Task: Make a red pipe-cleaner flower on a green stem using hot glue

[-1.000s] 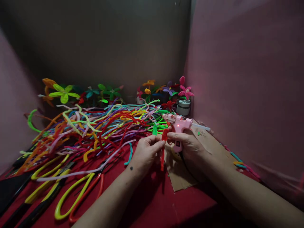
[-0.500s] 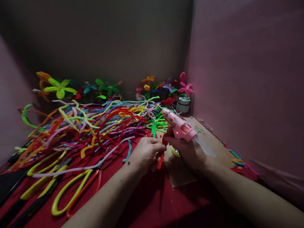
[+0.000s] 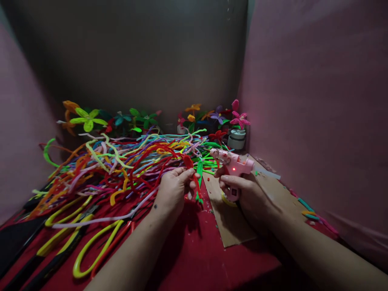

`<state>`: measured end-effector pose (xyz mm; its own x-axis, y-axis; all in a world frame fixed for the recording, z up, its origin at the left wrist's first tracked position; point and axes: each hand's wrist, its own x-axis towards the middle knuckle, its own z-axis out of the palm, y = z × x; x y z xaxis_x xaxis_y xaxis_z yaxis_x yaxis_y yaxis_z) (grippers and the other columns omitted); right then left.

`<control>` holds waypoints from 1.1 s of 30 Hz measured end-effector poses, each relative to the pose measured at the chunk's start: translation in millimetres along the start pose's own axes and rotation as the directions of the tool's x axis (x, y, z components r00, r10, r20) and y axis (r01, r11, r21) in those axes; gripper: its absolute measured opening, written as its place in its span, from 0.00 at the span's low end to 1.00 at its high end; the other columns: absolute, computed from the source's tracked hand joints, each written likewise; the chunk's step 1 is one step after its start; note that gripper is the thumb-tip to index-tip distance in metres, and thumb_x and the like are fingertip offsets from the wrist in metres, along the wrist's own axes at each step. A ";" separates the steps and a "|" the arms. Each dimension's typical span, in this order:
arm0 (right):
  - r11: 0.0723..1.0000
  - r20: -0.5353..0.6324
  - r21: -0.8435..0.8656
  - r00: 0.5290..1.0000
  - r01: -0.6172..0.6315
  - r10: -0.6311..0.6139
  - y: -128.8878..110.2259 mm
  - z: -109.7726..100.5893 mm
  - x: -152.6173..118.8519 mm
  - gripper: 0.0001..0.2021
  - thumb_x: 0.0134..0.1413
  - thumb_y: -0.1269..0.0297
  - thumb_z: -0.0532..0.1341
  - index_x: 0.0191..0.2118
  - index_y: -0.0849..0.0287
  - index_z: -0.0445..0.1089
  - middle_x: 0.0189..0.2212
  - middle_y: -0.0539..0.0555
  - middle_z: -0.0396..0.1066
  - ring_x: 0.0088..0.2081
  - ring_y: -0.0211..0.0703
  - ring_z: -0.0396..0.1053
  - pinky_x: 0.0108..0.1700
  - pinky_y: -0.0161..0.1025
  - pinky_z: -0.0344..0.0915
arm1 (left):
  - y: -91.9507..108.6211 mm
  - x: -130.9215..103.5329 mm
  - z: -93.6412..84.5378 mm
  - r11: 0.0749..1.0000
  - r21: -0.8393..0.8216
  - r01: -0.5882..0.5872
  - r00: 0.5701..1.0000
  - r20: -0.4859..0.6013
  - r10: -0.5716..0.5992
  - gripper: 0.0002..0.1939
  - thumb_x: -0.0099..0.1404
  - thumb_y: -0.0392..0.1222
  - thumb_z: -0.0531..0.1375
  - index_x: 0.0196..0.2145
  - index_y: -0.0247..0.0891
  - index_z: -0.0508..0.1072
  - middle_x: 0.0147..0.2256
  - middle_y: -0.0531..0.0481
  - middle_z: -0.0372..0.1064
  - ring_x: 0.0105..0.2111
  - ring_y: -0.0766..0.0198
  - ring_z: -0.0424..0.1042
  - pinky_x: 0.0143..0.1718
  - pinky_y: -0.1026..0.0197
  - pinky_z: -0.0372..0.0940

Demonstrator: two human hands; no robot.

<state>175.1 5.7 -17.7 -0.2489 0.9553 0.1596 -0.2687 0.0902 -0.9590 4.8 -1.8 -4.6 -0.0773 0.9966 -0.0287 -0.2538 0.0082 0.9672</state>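
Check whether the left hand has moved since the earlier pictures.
Yes, leftward: judged against the cardboard, the left hand has shifted away from its edge, taking the red pipe-cleaner piece along.

Both arms are bare for as much as shows. The left forearm [image 3: 130,246] is smooth and rounded, broad at the near side and narrowing toward the wrist, where one small, dark, round mark [image 3: 155,206] stands out; whether it is inked or natural cannot be told. The left hand [image 3: 174,190] is ungloved. The right forearm [image 3: 315,246] tapers likewise, plain along its visible length, to an equally bare right hand [image 3: 247,190]. Fingernail detail is too small to tell.
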 end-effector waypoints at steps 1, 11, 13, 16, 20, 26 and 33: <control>1.000 -0.001 0.017 1.000 0.000 0.000 0.7 0.4 -1.1 0.06 0.45 0.65 0.62 0.31 0.61 0.68 0.25 0.51 0.65 0.23 0.34 0.58 0.24 0.33 0.55 | 0.5 0.9 -0.9 1.000 0.008 -0.029 1.000 -0.004 0.029 0.10 0.50 0.43 0.62 0.23 0.32 0.69 0.13 0.55 0.61 0.09 0.73 0.57 0.11 0.69 0.52; 0.993 0.026 -0.099 0.998 0.058 -0.055 2.2 0.4 -12.4 0.08 0.46 0.66 0.61 0.36 0.57 0.69 0.26 0.50 0.64 0.23 0.36 0.58 0.21 0.33 0.53 | 0.7 0.6 -1.0 0.996 0.006 -0.088 0.996 -0.014 0.088 0.10 0.53 0.42 0.61 0.21 0.32 0.69 0.12 0.55 0.60 0.10 0.73 0.56 0.11 0.70 0.50; 0.987 0.057 -0.132 0.995 0.089 -0.082 2.3 0.8 -13.6 0.13 0.46 0.68 0.60 0.42 0.54 0.68 0.25 0.49 0.63 0.22 0.35 0.55 0.20 0.32 0.52 | 0.9 0.3 -1.3 0.997 0.008 -0.081 0.997 -0.014 0.081 0.10 0.53 0.42 0.61 0.20 0.33 0.68 0.12 0.56 0.59 0.09 0.74 0.55 0.11 0.70 0.49; 0.968 0.082 -0.207 0.989 0.141 -0.126 2.4 1.3 -14.5 0.16 0.48 0.69 0.59 0.45 0.51 0.66 0.25 0.48 0.63 0.21 0.33 0.53 0.19 0.32 0.51 | -0.3 0.4 -1.4 0.997 -0.004 -0.072 0.997 0.008 0.072 0.11 0.53 0.42 0.61 0.19 0.33 0.67 0.11 0.56 0.58 0.10 0.74 0.55 0.11 0.70 0.50; 0.943 0.048 -0.304 0.991 0.135 -0.127 3.4 -0.5 -14.6 0.13 0.51 0.62 0.60 0.44 0.52 0.67 0.23 0.48 0.62 0.20 0.33 0.53 0.19 0.32 0.51 | -3.8 1.4 -0.9 0.998 -0.037 -0.041 0.998 0.048 0.043 0.10 0.52 0.42 0.62 0.21 0.33 0.69 0.13 0.56 0.60 0.11 0.74 0.56 0.13 0.69 0.52; 0.942 0.019 -0.323 0.996 0.089 -0.087 1.9 -3.4 -14.5 0.15 0.49 0.58 0.61 0.43 0.56 0.67 0.23 0.49 0.63 0.21 0.34 0.55 0.20 0.32 0.52 | -7.1 2.8 0.1 0.998 -0.064 -0.018 0.998 0.054 0.021 0.09 0.51 0.42 0.63 0.24 0.33 0.69 0.16 0.56 0.63 0.12 0.75 0.57 0.12 0.71 0.53; 0.948 -0.028 -0.303 0.993 0.100 -0.114 0.5 -0.1 -14.5 0.13 0.49 0.58 0.62 0.41 0.53 0.67 0.23 0.48 0.63 0.21 0.35 0.56 0.21 0.33 0.54 | -6.4 2.0 1.6 0.997 -0.073 -0.005 0.999 0.043 0.008 0.09 0.50 0.40 0.64 0.25 0.33 0.69 0.18 0.54 0.65 0.13 0.75 0.59 0.13 0.71 0.54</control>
<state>178.7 -8.1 -20.5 -0.1905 0.9462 0.2615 0.0021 0.2668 -0.9638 7.8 0.2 -10.5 -0.0381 0.9992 -0.0105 -0.3230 -0.0023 0.9464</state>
